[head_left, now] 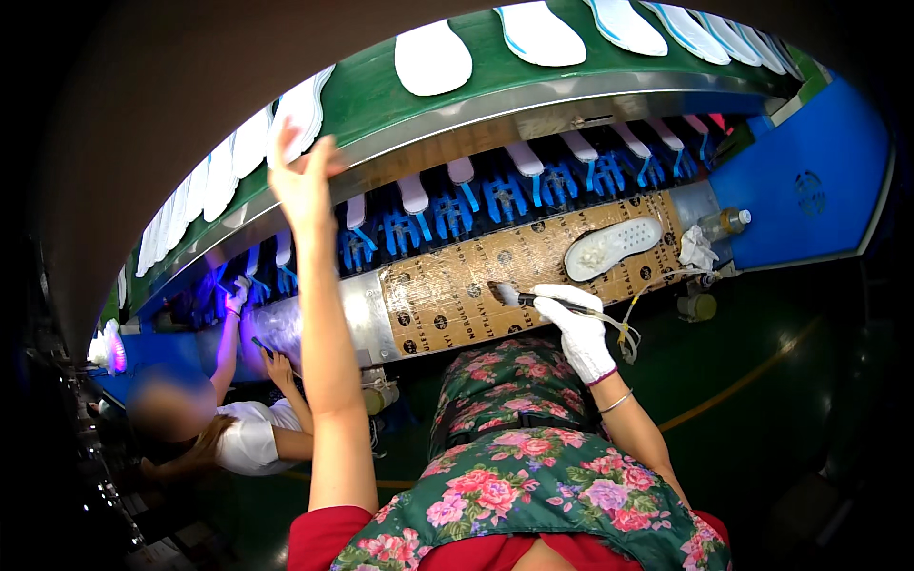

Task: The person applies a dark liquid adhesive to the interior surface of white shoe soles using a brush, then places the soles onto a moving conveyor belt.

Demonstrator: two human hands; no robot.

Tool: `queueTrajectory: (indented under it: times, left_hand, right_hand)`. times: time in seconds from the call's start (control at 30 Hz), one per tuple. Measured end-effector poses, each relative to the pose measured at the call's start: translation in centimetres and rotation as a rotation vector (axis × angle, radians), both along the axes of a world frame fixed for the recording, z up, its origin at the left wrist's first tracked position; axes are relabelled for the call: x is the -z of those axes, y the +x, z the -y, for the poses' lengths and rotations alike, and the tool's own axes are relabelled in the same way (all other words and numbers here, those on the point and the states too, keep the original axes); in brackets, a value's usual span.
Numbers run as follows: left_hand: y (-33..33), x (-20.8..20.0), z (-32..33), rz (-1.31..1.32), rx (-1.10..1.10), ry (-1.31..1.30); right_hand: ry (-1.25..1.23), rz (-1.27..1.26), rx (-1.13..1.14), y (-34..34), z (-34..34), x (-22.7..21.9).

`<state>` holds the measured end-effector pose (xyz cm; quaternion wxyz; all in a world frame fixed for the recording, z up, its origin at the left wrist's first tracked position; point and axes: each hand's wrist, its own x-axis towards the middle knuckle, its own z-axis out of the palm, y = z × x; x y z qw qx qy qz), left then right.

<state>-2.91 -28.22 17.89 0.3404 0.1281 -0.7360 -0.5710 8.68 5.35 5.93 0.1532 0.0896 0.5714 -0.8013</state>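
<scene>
Beneath you spreads a dark green, glossy floor point(795, 400), crossed on your right by a thin yellow painted line point(733, 390). A large blue metal panel point(776, 205) with a round dark vent point(808, 193) stands at right. Ahead runs a flat green belt point(371, 81); violet light point(208, 295) glows at left.

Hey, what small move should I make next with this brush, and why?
Perhaps swing the dark-handled brush toward the white, dotted shoe sole on the brown printed cardboard: your white-gloved right hand holds the brush, its bristles point away from that sole, and your bare left hand is raised by the green surface, leaving the sole unheld.
</scene>
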Motion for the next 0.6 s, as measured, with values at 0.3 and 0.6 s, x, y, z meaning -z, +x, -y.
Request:
queueTrajectory:
  times: [0.3, 0.6]
  left_hand:
    - [7.9, 1.2, 10.3, -0.119, 0.008, -0.175]
    - [20.9, 1.6, 9.2, -0.36, -0.32, 0.257]
  right_hand:
    - [-0.132, 0.041, -0.071, -0.6, 3.4, -0.5]
    - [-0.468, 0.031, -0.198, -2.0, 4.3, -6.6]
